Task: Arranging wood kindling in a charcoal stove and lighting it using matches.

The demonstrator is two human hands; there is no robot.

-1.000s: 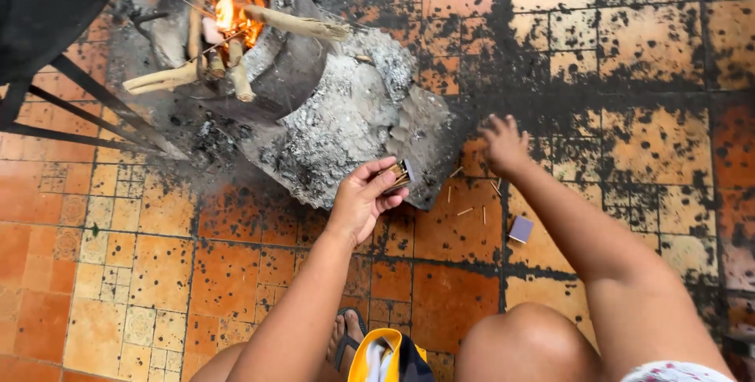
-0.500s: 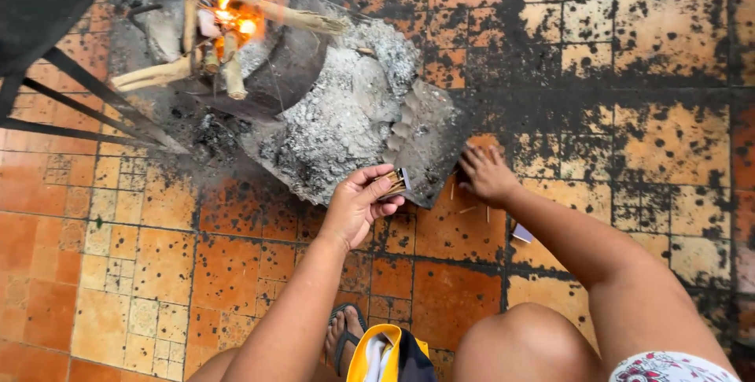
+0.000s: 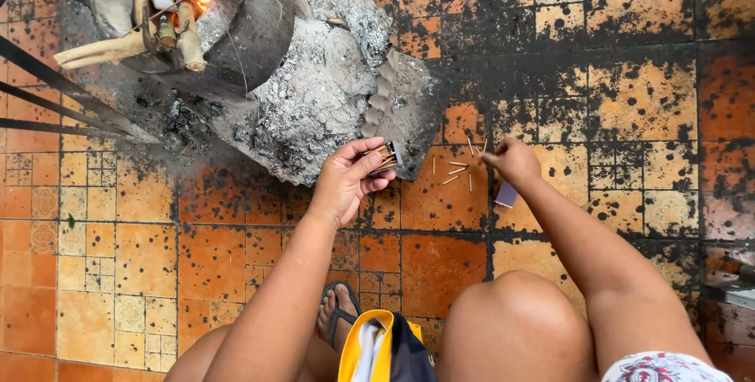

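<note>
Left hand (image 3: pixel 346 181), forearm extended over the orange floor tiles (image 3: pixel 141 248), grips an open small matchbox tray of wooden matches (image 3: pixel 387 156). Right hand (image 3: pixel 513 160) pinches one thin wooden matchstick (image 3: pixel 481 149) above scattered loose matches (image 3: pixel 456 171), near the grey ash heap (image 3: pixel 314 107).

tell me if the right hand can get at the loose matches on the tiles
Probably yes: the right hand hovers beside the loose matches on bare tile, with nothing between them. The left hand holds the matchbox tray apart.
</note>
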